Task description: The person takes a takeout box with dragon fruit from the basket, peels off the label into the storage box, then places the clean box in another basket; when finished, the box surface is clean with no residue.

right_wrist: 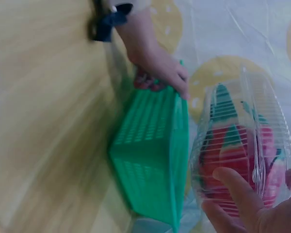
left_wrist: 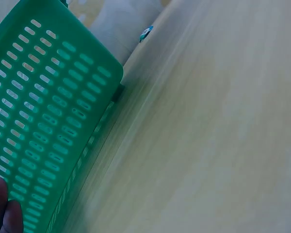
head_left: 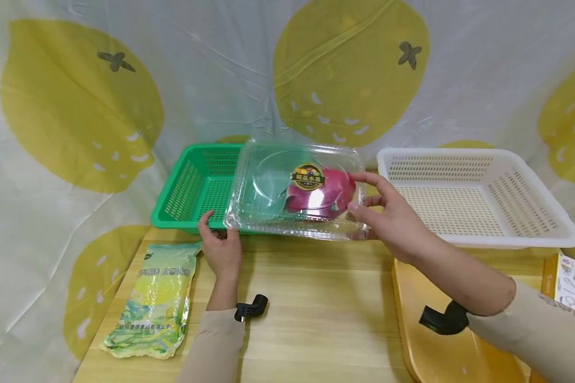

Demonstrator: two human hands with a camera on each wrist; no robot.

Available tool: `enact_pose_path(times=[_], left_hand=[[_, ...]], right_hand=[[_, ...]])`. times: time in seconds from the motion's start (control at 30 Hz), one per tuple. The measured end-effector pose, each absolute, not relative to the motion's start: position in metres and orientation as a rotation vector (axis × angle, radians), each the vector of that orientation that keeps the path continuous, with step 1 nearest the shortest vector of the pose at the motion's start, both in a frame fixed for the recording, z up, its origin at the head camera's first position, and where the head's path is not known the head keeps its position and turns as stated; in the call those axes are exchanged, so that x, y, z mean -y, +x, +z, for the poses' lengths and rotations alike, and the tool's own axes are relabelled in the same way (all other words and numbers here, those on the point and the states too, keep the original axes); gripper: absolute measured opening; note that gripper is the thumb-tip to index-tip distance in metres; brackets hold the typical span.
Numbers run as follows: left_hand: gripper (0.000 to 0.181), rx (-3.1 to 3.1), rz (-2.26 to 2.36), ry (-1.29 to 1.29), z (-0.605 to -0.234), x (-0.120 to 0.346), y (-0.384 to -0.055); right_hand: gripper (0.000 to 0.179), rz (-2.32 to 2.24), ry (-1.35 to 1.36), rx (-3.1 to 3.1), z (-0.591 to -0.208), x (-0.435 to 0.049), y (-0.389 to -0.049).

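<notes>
My right hand (head_left: 388,218) grips the right end of a clear plastic clamshell box (head_left: 268,213), thumb on the near side. Inside lies a dragon fruit (head_left: 335,186), pink-red with green scales in the right wrist view, and a round black-and-gold sticker (head_left: 308,177) marks the lid. The box is raised and tilted over the right part of the green basket (head_left: 169,197), hiding it in the head view. At that basket's front rim, my left hand (head_left: 222,252) holds on, thumb over the rim and fingers curled beneath it, as the right wrist view shows.
A white basket (head_left: 508,242) stands at the back right. In front of it lies an orange tray (head_left: 441,340), partly under my right forearm, with an orange-and-white box (head_left: 566,279) beside it. A green-yellow food packet (head_left: 153,303) lies at the left. A lemon-print cloth (head_left: 211,69) hangs behind.
</notes>
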State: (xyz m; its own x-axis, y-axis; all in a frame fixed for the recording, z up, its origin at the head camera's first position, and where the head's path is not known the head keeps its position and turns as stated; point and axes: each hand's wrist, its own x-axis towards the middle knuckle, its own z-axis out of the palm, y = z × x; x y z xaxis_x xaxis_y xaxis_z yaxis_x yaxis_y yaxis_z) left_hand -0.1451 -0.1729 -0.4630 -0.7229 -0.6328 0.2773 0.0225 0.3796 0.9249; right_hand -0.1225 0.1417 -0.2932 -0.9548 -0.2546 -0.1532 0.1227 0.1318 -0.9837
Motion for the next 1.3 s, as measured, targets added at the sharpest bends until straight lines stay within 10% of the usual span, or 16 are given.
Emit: enact_pose_path(times=[0.5, 1.3], left_hand=[[0.056, 2.014, -1.380, 0.487, -0.464, 0.170, -0.146], [0.056, 2.155, -1.291, 0.476, -0.462, 0.184, -0.143]], right_hand=[[0.053, -1.826, -0.134, -2.124, -0.336, -0.202, -0.054], [0.052, -1.665, 0.189, -2.175, -0.390, -0.160, -0.015]])
